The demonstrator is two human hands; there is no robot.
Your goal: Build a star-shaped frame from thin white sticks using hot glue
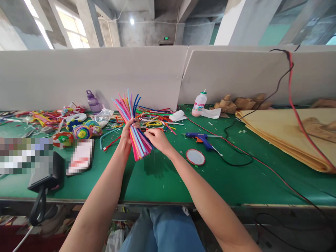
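My left hand [128, 133] is wrapped round the middle of a thick bundle of colourful pipe cleaners [140, 141], held tilted above the green table. Pink, light blue, yellow, purple and dark blue stems fan out at the top, while the lower ends sit closer together. At the bundle's right side, my right hand [158, 139] is closed, its thumb and fingertips pinching at the dark blue stems on the edge. Exactly how many stems those fingers grip is hidden. Behind both hands lies a loose heap of more pipe cleaners [117, 119].
On the right are a blue glue gun [198, 137], a round white lid [195, 157], a bottle [199, 104], trailing cables and folded yellow sheets [283, 129]. Leftward stand a purple bottle [93, 101], colourful round ornaments [82, 132] and a black device [48, 171]. A white partition [91, 73] runs behind.
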